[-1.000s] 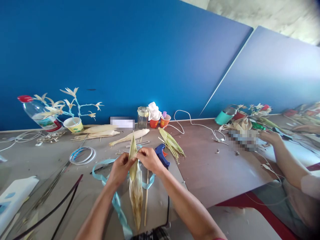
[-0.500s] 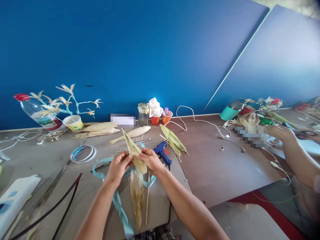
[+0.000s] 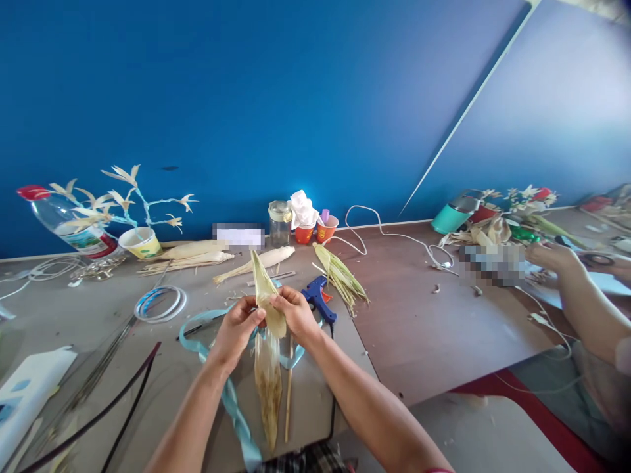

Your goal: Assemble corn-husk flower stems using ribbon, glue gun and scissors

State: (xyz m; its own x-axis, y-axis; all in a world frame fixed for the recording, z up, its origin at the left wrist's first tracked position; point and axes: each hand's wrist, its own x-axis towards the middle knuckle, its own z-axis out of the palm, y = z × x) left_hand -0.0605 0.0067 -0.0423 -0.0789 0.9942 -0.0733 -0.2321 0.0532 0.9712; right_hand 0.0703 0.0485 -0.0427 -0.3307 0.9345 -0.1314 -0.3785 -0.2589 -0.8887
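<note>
A pale green corn husk (image 3: 266,284) is held up over the grey table, its pointed tip upward. My left hand (image 3: 242,326) pinches its left edge between thumb and fingers. On the right edge, my right hand (image 3: 294,315) grips the same husk. Below hangs or lies a longer, brown-stained husk (image 3: 269,394); its upper end is hidden behind the held one. A thin stick (image 3: 288,407) lies beside it, and a light blue ribbon (image 3: 236,414) curls around the left. The blue glue gun (image 3: 319,297) rests just right of my right hand.
Green husks (image 3: 340,272) lie right of the glue gun. Behind stand a jar (image 3: 280,226), red cups (image 3: 326,230) and a cup (image 3: 141,244) with husk flowers. White-blue rings (image 3: 160,304) lie left. Another person's hand (image 3: 552,256) is at far right.
The held husk has turned more upright, its tip shifting right. Both hands remain on it, with slightly changed finger positions. The whole view has shifted a little.
</note>
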